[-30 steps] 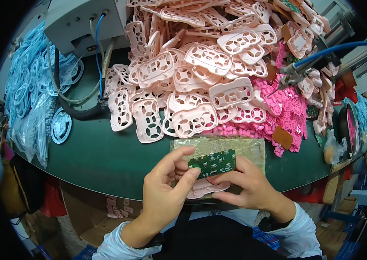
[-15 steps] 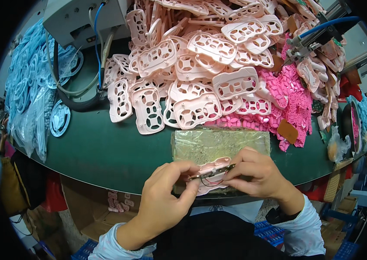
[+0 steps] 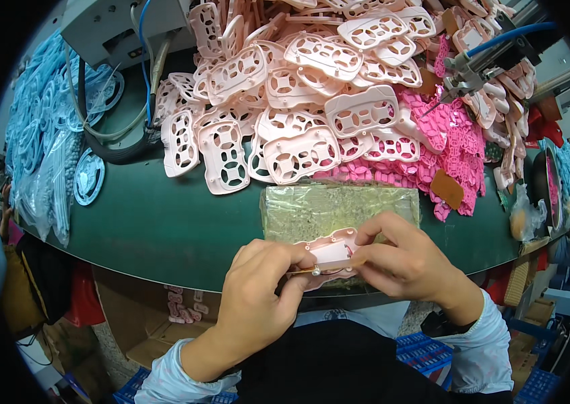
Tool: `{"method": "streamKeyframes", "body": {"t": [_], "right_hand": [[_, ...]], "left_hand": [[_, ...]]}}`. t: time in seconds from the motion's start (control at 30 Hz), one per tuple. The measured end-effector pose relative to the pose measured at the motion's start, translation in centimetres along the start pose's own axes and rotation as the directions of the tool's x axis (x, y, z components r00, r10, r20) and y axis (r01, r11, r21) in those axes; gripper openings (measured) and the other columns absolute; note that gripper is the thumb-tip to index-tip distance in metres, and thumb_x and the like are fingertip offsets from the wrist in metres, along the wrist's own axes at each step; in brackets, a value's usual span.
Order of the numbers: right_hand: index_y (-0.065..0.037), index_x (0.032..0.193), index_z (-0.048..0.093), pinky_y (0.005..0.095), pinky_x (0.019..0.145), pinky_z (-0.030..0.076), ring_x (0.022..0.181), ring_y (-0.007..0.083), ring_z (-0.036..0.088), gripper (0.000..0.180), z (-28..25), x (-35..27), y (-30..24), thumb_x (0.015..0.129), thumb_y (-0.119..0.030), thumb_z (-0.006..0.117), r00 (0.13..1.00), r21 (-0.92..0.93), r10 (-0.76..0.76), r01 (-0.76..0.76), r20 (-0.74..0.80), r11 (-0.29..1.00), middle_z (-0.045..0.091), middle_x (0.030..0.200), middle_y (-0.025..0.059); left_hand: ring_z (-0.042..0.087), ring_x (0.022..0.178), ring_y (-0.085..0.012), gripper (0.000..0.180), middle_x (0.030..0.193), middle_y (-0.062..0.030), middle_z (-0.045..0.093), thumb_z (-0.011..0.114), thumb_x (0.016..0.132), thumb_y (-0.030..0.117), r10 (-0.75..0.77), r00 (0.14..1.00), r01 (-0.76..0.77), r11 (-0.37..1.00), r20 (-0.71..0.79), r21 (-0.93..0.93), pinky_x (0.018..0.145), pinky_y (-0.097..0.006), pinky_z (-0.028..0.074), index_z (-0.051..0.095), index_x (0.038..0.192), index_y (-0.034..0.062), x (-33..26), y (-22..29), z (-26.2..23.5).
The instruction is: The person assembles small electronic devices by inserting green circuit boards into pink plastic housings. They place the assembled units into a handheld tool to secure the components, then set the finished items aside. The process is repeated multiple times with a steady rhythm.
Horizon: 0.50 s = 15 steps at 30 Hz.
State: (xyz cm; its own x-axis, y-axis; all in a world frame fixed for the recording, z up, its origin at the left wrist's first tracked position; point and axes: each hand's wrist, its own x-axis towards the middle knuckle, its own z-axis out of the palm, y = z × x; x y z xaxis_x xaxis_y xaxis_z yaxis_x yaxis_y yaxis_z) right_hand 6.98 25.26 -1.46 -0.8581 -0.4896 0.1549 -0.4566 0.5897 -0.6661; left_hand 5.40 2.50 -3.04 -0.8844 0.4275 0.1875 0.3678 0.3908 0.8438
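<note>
A pale pink plastic shell [image 3: 331, 250] with its hollow inner side up lies between my hands, over the front edge of a tape-wrapped block. Across it a thin brownish circuit board [image 3: 336, 269] is tilted nearly edge-on, with a small silvery round part on it. The left end of the board is pinched in my left hand [image 3: 263, 279], thumb and fingers closed. My right hand [image 3: 403, 259] is closed at the board's right end, its fingers also against the shell. Wires show only in small part; the fingertips hide both ends of the board.
Behind the yellowish wrapped block [image 3: 339, 209] is a heap of pale pink shells [image 3: 298, 155], with bright pink keypads [image 3: 457, 148] to its right. Blue parts [image 3: 36, 141] and a grey machine box [image 3: 127, 34] are at left. A metal fixture [image 3: 480, 74] overhangs the right side.
The board has turned from showing its dark component side to nearly edge-on, exposing more of the shell's inside. The red and black wires have largely gone from sight. Both hands remain at the board.
</note>
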Motion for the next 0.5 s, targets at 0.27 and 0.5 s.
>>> {"method": "streamKeyframes", "body": {"t": [0.27, 0.5], "right_hand": [[-0.004, 0.085, 0.064, 0.0333, 0.073, 0.051, 0.086, 0.024, 0.059, 0.018, -0.41, -0.11, 0.54, 0.069, -0.002, 0.073, 0.999, 0.088, 0.013, -0.016, 0.034, 0.996, 0.055, 0.098, 0.0098], [-0.007, 0.09, 0.069, 0.0329, 0.075, 0.051, 0.09, 0.0234, 0.058, 0.022, -0.26, -0.8, 0.73, 0.07, 0.001, 0.072, 0.998, 0.181, 0.019, -0.029, 0.057, 0.983, 0.054, 0.102, 0.01]], "left_hand": [[0.059, 0.078, -0.0217, 0.027, 0.082, -0.0033, 0.068, 0.072, 0.062, -0.008, 0.084, 0.993, -0.086, 0.996, 0.084, 0.017, 0.07, -0.032, 0.045, 0.061, 0.082, 0.0064, 0.1, -0.17, -0.42], [0.058, 0.071, -0.0213, 0.028, 0.077, -0.0015, 0.065, 0.074, 0.06, -0.005, 0.136, 0.986, -0.138, 0.99, 0.094, 0.01, 0.071, -0.032, 0.041, 0.061, 0.08, 0.008, 0.07, -0.19, -0.43]]}}
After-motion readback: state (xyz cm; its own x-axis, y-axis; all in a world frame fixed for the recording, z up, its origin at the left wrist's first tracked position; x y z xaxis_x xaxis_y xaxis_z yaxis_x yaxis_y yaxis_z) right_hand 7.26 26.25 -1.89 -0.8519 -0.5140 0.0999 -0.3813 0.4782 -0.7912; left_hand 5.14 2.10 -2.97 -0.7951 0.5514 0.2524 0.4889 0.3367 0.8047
